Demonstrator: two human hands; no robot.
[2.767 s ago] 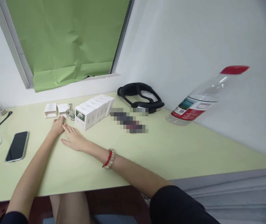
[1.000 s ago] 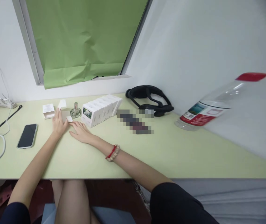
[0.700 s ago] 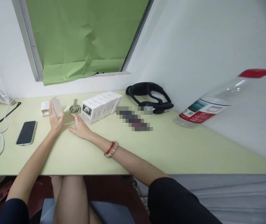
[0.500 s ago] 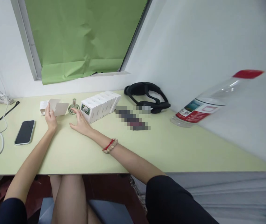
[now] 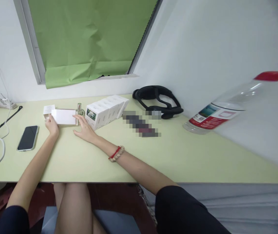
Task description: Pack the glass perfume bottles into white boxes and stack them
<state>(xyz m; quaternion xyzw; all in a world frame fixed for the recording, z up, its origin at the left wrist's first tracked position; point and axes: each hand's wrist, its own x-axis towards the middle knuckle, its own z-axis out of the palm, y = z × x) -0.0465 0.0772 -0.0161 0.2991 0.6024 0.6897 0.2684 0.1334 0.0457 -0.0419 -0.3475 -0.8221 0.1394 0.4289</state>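
Observation:
My left hand (image 5: 52,126) is closed on the left end of a white folded card (image 5: 64,116), which lies sideways just above the desk. At the card's right end is my right hand (image 5: 86,130), thumb and fingers apart; its fingertips reach the card's edge, though contact is hard to tell. A small clear glass perfume bottle (image 5: 79,107) with a silvery cap stands behind the card, its lower part mostly hidden. Behind my left hand sits a small white box (image 5: 49,108). Several white boxes (image 5: 99,112) with a flower picture stand in a row beside my right hand.
A phone (image 5: 28,138) lies left of my left forearm, near a black strap (image 5: 9,118) and white cables. Right of the boxes are a blurred-out item (image 5: 141,125), a black headset (image 5: 158,100) and a large plastic bottle (image 5: 212,110) with a red cap against the wall.
The card has turned from spread flaps to a flat, lengthwise face, and now covers part of the perfume bottle. My left hand has lowered slightly; the right hand has barely moved. The view shifted a little.

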